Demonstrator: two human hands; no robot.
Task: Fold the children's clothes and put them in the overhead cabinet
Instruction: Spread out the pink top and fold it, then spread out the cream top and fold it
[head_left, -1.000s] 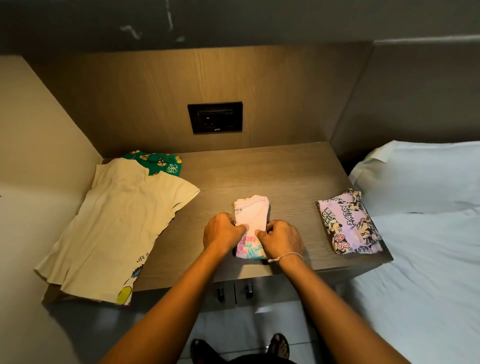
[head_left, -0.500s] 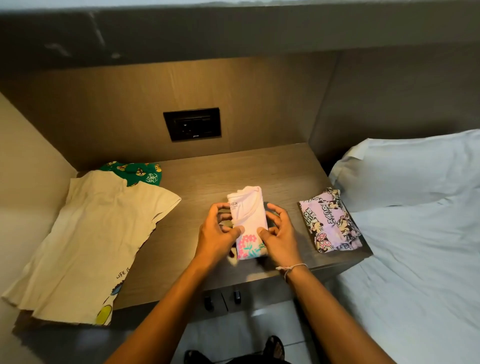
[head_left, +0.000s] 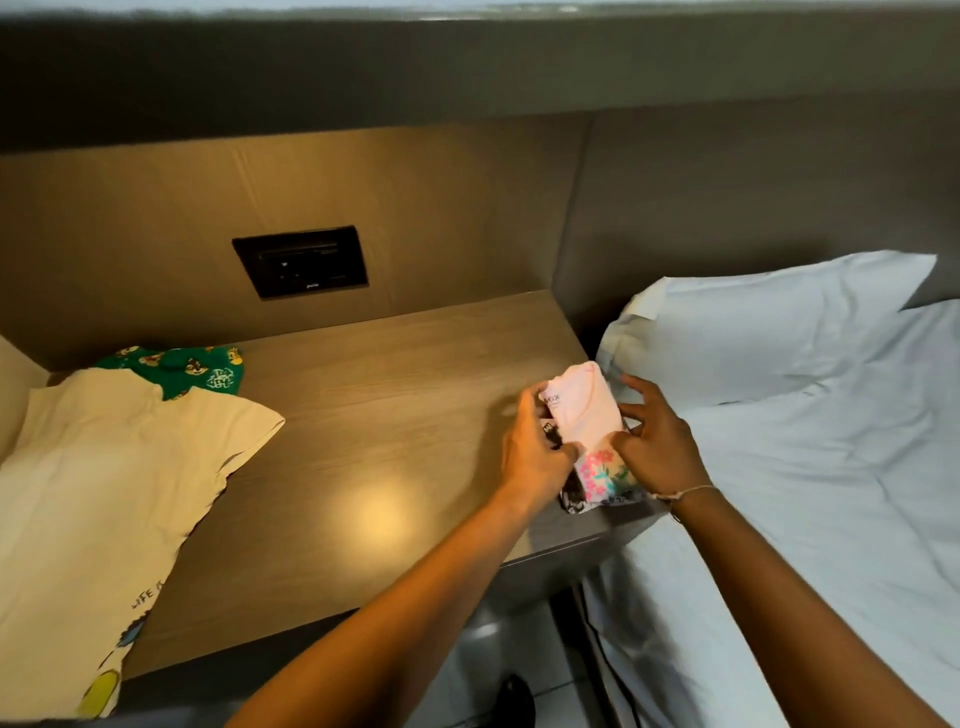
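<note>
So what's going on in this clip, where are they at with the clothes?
A person is sorting children's clothes on a wooden desk beside a bed. Both hands, the left hand and the right hand, hold a folded pink top at the desk's right edge, right over a folded cartoon-print garment that peeks out underneath. A cream T-shirt lies spread out and unfolded on the left, partly covering a green printed garment. Nothing shows clothes in the cabinet yet.
</note>
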